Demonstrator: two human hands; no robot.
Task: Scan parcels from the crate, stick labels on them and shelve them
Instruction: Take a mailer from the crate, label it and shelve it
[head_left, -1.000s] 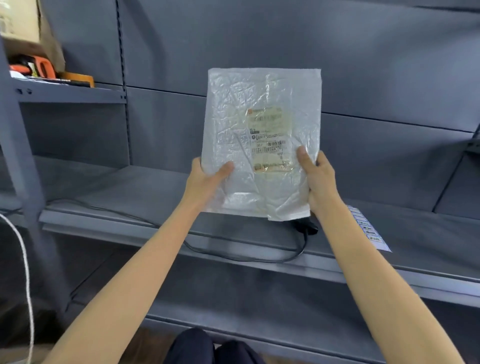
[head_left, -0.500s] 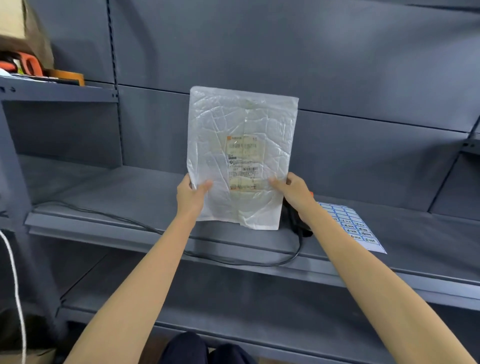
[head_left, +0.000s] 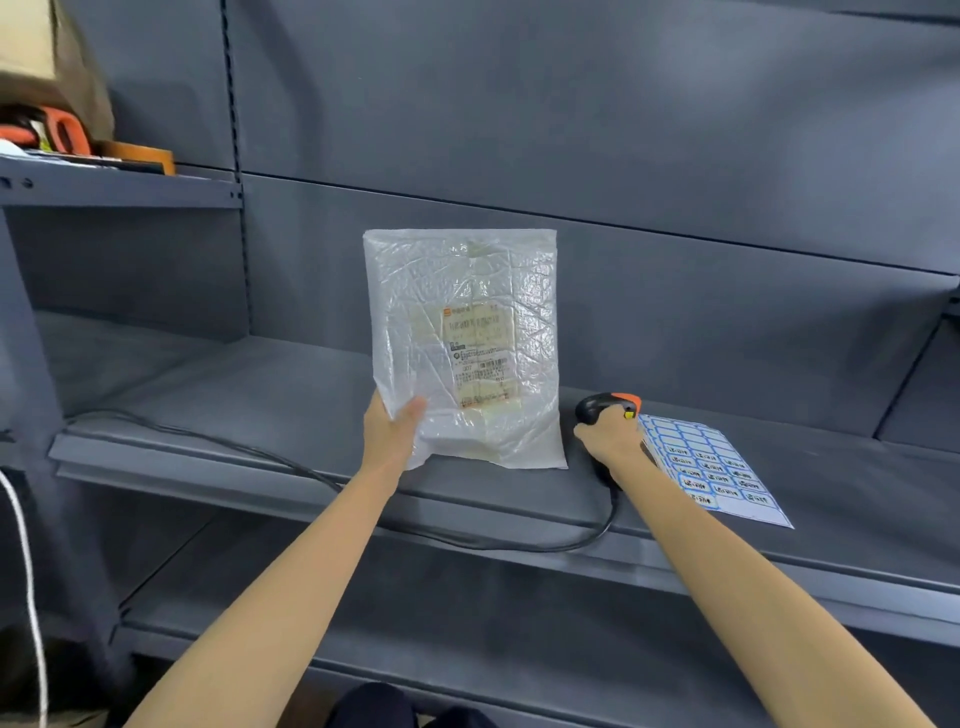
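A white plastic parcel (head_left: 441, 291) with a printed shipping label facing me stands upright over the grey shelf (head_left: 260, 405). My left hand (head_left: 389, 431) grips its lower left corner. To its right, my right hand (head_left: 608, 439) is closed around the handle of a black and orange barcode scanner (head_left: 608, 404) that rests on the shelf. A sheet of blue-bordered labels (head_left: 711, 467) lies flat just right of the scanner. The crate is out of view.
The scanner's black cable (head_left: 291, 465) runs along the shelf's front edge to the left. An upper left shelf (head_left: 119, 184) holds a cardboard box and orange-handled tools. A white cord (head_left: 26, 571) hangs at far left. A lower shelf (head_left: 467, 623) lies beneath.
My right hand let go of the parcel and moved right onto the scanner. The parcel, now in the left hand alone, came down closer to the shelf.
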